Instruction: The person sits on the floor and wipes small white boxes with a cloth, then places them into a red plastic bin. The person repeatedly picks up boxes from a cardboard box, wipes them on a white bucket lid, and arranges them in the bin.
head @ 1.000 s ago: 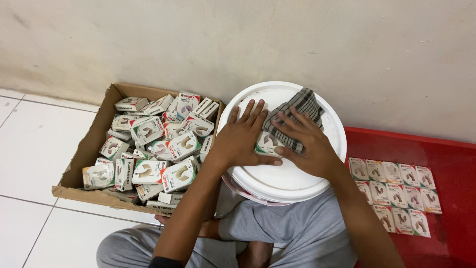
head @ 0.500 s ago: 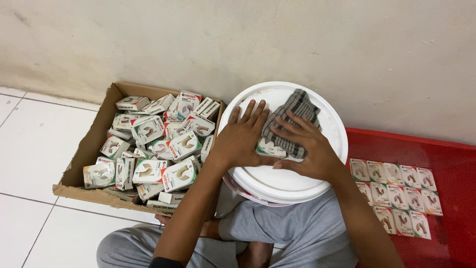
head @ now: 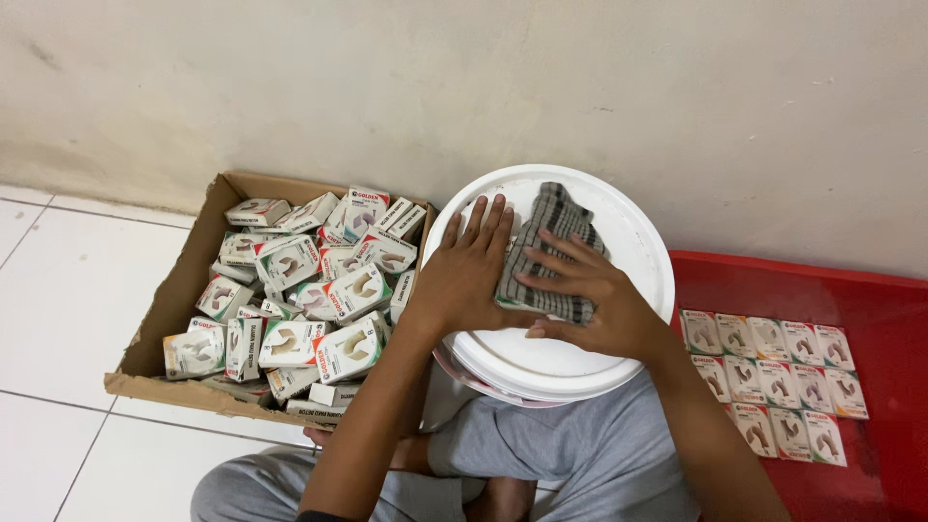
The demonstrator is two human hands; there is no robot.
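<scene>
A: Head view, biggest thing first: the wall, then the tile floor, then the red tray (head: 889, 319) at three o'clock, with flat packets (head: 773, 377) laid in rows on it.

B: And the carton (head: 169, 319) at nine o'clock?

A: Heaped with small boxes (head: 329, 290), some leaning near its edge. Between carton and tray sits the bucket lid (head: 638, 242), held over the person's lap.

B: The hands?

A: Both lie flat, fingers spread, gripping nothing. The left hand (head: 464, 280) presses the lid and touches the left edge of the cloth (head: 546, 251); the right hand (head: 590, 295) rests on the cloth, at the lid's centre.

B: Risk?

A: I'd judge the bucket could tip toward six o'clock, since both palms bear on the near half of the lid and only the legs steady it. The cloth, pinned only by flat palms, could also slide on the smooth lid, and an elbow swinging toward nine o'clock might knock the leaning boxes out.
</scene>
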